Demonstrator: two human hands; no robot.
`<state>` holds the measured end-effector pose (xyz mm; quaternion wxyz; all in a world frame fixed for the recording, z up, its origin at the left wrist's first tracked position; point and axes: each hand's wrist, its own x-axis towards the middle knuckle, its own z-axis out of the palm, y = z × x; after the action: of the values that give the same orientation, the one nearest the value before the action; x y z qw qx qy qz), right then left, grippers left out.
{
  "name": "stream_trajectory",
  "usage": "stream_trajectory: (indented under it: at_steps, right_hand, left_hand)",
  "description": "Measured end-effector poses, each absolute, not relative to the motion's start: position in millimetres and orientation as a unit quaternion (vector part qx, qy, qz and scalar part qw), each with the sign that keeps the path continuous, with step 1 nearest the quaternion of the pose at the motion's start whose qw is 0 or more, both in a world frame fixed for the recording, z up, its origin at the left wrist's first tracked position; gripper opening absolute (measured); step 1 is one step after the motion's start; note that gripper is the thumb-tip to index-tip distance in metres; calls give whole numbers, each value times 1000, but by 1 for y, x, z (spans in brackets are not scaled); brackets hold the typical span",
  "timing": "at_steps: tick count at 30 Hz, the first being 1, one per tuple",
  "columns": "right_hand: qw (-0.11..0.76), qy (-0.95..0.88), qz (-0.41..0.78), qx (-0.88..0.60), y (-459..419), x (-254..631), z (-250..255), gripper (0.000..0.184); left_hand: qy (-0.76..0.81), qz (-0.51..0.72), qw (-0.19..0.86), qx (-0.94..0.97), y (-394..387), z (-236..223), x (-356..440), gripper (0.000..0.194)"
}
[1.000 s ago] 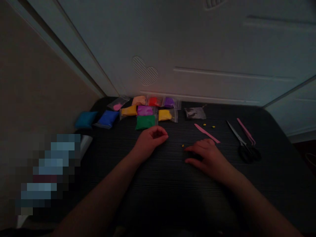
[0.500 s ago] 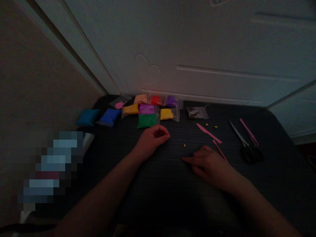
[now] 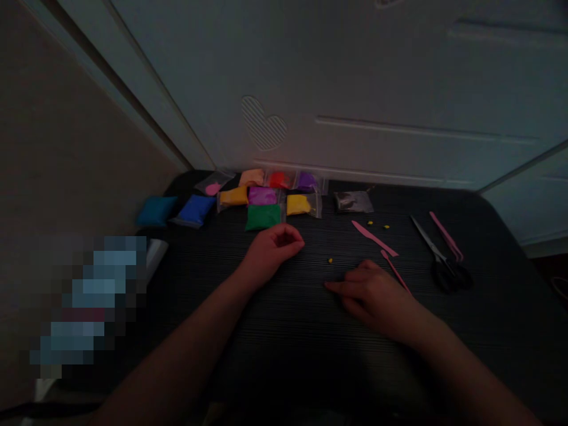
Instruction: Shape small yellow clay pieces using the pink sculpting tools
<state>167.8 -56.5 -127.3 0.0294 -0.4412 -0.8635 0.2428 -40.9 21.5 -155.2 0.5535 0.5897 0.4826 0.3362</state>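
Note:
My left hand (image 3: 276, 251) rests on the dark table, thumb and fingertips brought together in a loose ring; if anything tiny sits between them, I cannot make it out. It is just in front of a bag of green clay (image 3: 263, 217). My right hand (image 3: 370, 291) lies to the right, its index finger stretched with the tip down at the tabletop and the other fingers bent. Whether something lies under that fingertip is hidden. Beyond the fingertip is a tiny yellow piece (image 3: 331, 260), touched by neither hand. A thin pink tool (image 3: 394, 271) lies close behind my right hand.
Several clay bags, including blue (image 3: 196, 210), yellow (image 3: 299, 205) and black (image 3: 354, 202), line the back. A pink plastic knife (image 3: 374, 238), scissors (image 3: 437, 251) and pink tweezers (image 3: 446, 235) lie right, near two tiny yellow-green pieces (image 3: 370, 223). A blurred-out object (image 3: 89, 302) is left.
The whole view has shifted very slightly. Both hands keep the same pose and place on the table, and the pieces and tools have not moved.

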Motion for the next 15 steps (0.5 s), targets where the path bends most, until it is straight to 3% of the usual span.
stream_trajectory:
  at_steps: [15]
  right_hand:
    - [33, -857, 232, -458, -58, 166, -127, 32]
  left_hand:
    - [487, 328, 555, 589, 22, -155, -41, 10]
